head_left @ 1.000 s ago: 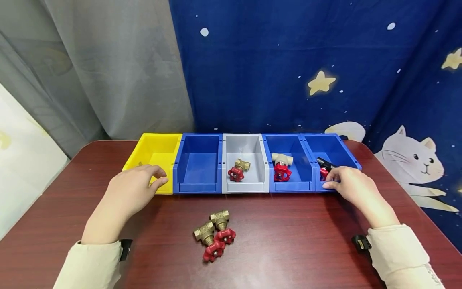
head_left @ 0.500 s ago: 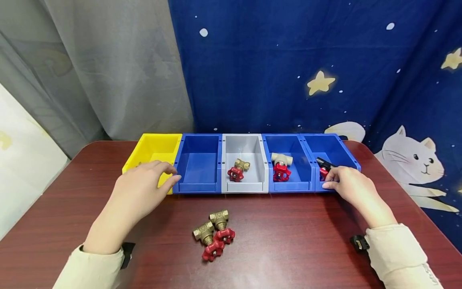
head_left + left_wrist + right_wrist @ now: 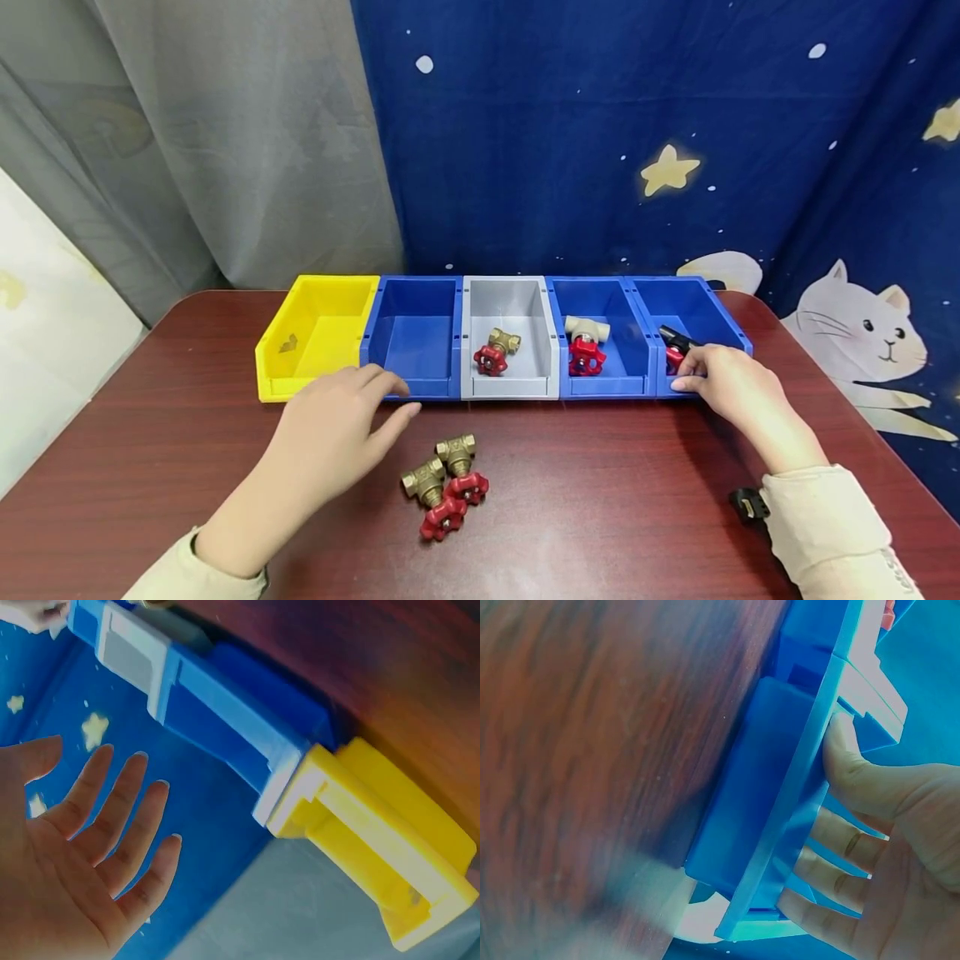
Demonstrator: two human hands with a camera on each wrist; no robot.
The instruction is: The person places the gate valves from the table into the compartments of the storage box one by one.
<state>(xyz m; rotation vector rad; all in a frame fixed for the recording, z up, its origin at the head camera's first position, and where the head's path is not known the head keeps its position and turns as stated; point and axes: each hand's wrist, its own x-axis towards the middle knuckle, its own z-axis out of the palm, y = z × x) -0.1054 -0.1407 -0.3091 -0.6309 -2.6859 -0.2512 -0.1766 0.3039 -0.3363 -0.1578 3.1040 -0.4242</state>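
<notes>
My left hand [image 3: 341, 433] hovers over the table in front of the yellow bin [image 3: 272, 387] and the neighbouring blue bin. Its fingers are spread and hold nothing, as the left wrist view shows. Just to its right lie two brass valves with red handwheels, the nearer valve [image 3: 426, 485] touching the farther one [image 3: 457, 454]. My right hand [image 3: 731, 379] rests at the front edge of the rightmost blue bin [image 3: 780, 802], thumb at the rim and loosely bent fingers reaching inside. Beside those fingers sits a black valve [image 3: 677, 340] with a red handwheel, partly hidden by the hand.
Along the back of the table [image 3: 585, 533], the bins stand in a row. A small brass valve [image 3: 495, 354] lies in the grey bin [image 3: 510, 389], and a cream valve [image 3: 587, 340] lies in the blue bin to its right. Curtains [image 3: 525, 150] hang behind.
My left hand has moved right and toward me, from the yellow bin's front to the table beside the brass valves. My right hand has stayed at the rightmost bin.
</notes>
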